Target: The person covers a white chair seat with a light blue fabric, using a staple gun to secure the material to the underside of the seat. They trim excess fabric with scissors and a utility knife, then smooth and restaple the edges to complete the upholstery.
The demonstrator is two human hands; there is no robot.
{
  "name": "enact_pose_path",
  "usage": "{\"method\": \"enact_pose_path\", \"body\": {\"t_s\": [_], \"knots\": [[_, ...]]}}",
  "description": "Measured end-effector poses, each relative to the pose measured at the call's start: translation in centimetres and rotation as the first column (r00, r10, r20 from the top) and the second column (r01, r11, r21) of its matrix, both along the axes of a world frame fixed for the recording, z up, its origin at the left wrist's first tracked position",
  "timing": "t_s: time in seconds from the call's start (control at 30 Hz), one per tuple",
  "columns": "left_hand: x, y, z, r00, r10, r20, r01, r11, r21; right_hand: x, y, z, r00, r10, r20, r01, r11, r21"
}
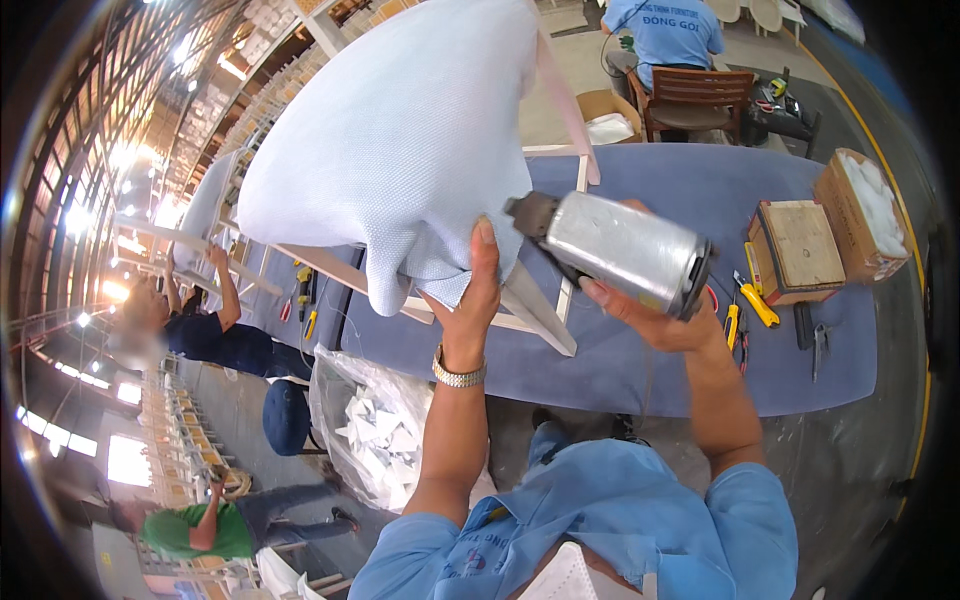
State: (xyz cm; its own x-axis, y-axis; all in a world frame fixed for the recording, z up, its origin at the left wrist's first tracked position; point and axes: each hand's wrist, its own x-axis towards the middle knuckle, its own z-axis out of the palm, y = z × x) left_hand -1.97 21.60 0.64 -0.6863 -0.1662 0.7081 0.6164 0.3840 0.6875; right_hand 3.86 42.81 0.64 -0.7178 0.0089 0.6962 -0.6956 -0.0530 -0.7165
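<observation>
Grips loose edge of pale-blue fabric cover (390, 140) with left hand (466, 312); holds silver tool (628, 245) in right hand (662, 322), just beside cover. Has cover's bulk beyond left hand, wooden leg (540, 318) between hands, above worktop (620, 380).

My left hand (467, 303) pinches a loose fold of pale blue fabric (385, 120), which covers the padded part of a pale wooden frame (540, 318) on the table (640, 385). My right hand (665, 322) grips a silver tool (628, 248), its dark nose just beside the fabric. Near the table's right edge stand a brown box (800, 246) and a cardboard box (850, 235), with a yellow-handled tool (760, 304) beside them. Below the near edge, a clear bag (335, 385) holds white scraps (382, 435)
</observation>
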Motion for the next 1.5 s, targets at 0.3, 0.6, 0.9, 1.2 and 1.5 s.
{"method": "enact_pose_path", "body": {"t_s": [0.3,0.6,0.9,1.2,1.5], "knots": [[0.0,-1.7,-1.6,1.000,-0.018,0.024,0.021,0.992,-0.127,-0.2,-1.1,3.5,0.968,0.109,0.226,-0.155,0.967,0.200],[0.7,-0.9,-2.6,0.988,-0.123,0.091,0.115,0.989,0.094,0.2,-0.2,5.1,0.797,0.192,0.573,-0.348,0.921,0.176],[1.1,-3.4,-1.9,0.941,-0.199,0.272,0.223,0.973,-0.059,-0.9,-1.1,0.0,0.947,-0.013,-0.322,0.170,0.870,0.463],[2.4,-1.8,1.4,0.897,-0.106,0.429,0.177,0.976,-0.129,1.3,4.0,-16.2,0.675,-0.420,0.607,0.059,0.850,0.523],[3.9,4.0,1.2,0.986,-0.040,0.163,-0.053,0.848,0.527,-3.9,-2.1,-16.1,0.875,-0.150,0.460,0.063,0.978,0.199]]}}
